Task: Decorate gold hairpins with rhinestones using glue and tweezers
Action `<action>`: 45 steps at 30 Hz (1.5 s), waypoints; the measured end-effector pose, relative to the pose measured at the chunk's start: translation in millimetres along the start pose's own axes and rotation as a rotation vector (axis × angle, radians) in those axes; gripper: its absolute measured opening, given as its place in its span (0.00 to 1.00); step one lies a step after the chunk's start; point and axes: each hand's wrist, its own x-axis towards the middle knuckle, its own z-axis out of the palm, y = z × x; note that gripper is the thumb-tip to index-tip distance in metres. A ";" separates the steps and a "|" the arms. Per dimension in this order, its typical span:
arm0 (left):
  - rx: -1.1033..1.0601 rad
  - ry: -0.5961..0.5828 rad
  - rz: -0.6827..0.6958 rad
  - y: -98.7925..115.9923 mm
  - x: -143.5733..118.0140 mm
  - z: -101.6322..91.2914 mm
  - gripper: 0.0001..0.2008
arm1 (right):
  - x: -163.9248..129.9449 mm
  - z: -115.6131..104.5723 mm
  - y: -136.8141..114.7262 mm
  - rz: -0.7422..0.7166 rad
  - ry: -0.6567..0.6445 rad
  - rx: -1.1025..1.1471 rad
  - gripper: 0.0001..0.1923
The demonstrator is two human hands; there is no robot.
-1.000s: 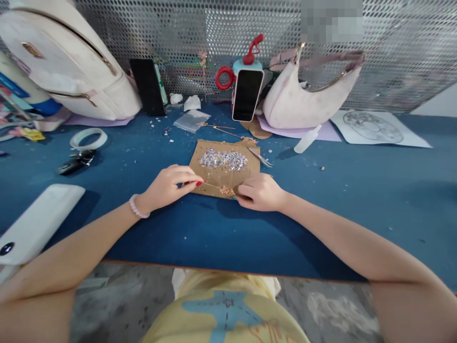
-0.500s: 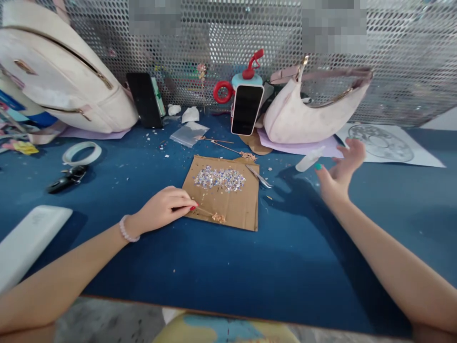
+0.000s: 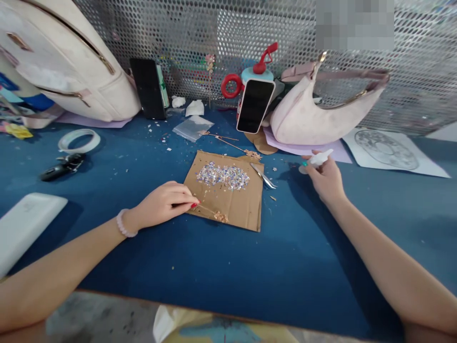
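A brown cardboard sheet (image 3: 243,205) lies on the blue table (image 3: 214,267) with a heap of small sparkling pieces (image 3: 223,175) on it. My left hand (image 3: 164,202) rests at the sheet's left edge, pinching the thin stem of a gold hairpin (image 3: 213,214) whose ornament end lies on the cardboard. My right hand (image 3: 323,178) is off to the right of the sheet, fingers closed around a small white squeeze bottle (image 3: 319,159). Metal tweezers (image 3: 263,175) lie at the sheet's upper right corner.
Along the perforated metal back wall stand a white backpack (image 3: 67,62), a dark phone (image 3: 148,88), a second phone (image 3: 255,105) propped on a red-handled bottle, and a pink handbag (image 3: 314,119). A tape roll (image 3: 79,141), a black key fob (image 3: 59,169), a white box (image 3: 24,224) and a printed drawing (image 3: 389,150) lie around.
My right hand left the hairpin on the cardboard, swung out to the right and closed on the white bottle. My left hand stayed on the hairpin stem.
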 end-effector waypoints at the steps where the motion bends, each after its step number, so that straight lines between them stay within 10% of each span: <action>1: 0.011 0.004 0.007 0.2 -0.4 0.1 0.12 | -1.0 0.2 -4.1 0.015 0.029 -0.047 0.23; 11: 0.112 0.028 0.051 10.7 -1.0 2.3 0.13 | -11.0 9.0 -39.3 -0.123 0.046 -0.220 0.30; 45: 0.274 0.072 -0.029 4.2 6.5 7.8 0.15 | -13.9 9.9 -31.0 -0.346 0.028 -0.415 0.22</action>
